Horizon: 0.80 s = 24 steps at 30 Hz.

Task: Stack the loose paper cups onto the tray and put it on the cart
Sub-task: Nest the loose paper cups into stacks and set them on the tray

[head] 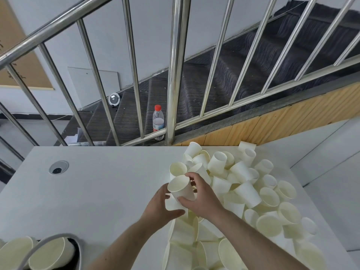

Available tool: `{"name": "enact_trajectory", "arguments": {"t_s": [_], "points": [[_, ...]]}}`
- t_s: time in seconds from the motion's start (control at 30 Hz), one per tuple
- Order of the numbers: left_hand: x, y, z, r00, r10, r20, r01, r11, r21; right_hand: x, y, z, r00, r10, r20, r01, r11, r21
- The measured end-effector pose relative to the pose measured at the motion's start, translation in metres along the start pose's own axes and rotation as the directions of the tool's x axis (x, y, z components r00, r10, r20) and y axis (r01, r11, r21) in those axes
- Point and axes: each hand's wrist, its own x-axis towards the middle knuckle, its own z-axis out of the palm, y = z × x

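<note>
Your right hand was curled round a paper cup, thumb on its near side and fingers over the far side, with the cup tipped so that its open mouth faced up and to the left. Your left hand sat just beneath and to the left of it, its fingers and thumb wrapped round a second cup whose white wall showed under the first; whether the upper cup was already seated in the lower one could not be told, since your fingers hid the join. Both hands were close together above the white tabletop, at the left edge of a heap of loose cups that covered the right side of the tabletop, lying on their sides, upright and overturned, some partly nested in one another. At the lower left corner, a grey-rimmed tray held more cups lying with their mouths toward you, well apart from your hands. A round cable port was set into the tabletop at the far left. Beyond the far edge of the tabletop stood a steel railing, and behind it dark stairs rose to the right. A clear plastic bottle with a red cap stood on a lower step beside the thick post, and a small round device lay on a step farther left.
</note>
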Motion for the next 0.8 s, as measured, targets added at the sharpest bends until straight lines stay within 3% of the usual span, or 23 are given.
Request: {"name": "enact_trajectory", "arguments": {"t_s": [0.17, 0.3, 0.37, 0.43, 0.5, 0.63, 0.8], "points": [[0.0, 0.007, -0.004, 0.995, 0.011, -0.095, -0.024, 0.991, -0.133, 0.002, 0.001, 0.005, 0.999, 0.004, 0.041, -0.006, 0.998, 0.055], [0.002, 0.006, -0.008, 0.99, -0.012, -0.144, -0.009, 0.99, -0.144, 0.005, -0.002, 0.004, 0.993, -0.052, 0.102, 0.042, 0.994, 0.1], [0.003, 0.003, -0.011, 0.985, -0.049, -0.164, 0.028, 0.991, -0.131, 0.01, -0.002, 0.0, 0.995, -0.073, 0.064, 0.067, 0.993, 0.095], [0.004, 0.0, -0.014, 0.981, -0.079, -0.175, 0.06, 0.992, -0.11, 0.017, 0.003, -0.006, 0.995, -0.086, -0.059, 0.087, 0.996, 0.011], [0.004, -0.004, -0.017, 0.981, -0.089, -0.175, 0.073, 0.993, -0.097, 0.029, 0.01, -0.012, 0.981, -0.126, -0.149, 0.096, 0.976, -0.196], [0.006, -0.007, -0.019, 0.981, -0.086, -0.171, 0.07, 0.993, -0.099, 0.046, 0.019, -0.014, 0.997, 0.014, -0.081, -0.052, 0.869, -0.493], [0.01, -0.008, -0.02, 0.982, -0.077, -0.171, 0.064, 0.995, -0.079, 0.059, 0.022, -0.009, 0.995, 0.095, -0.026, -0.093, 0.81, -0.579]]}}
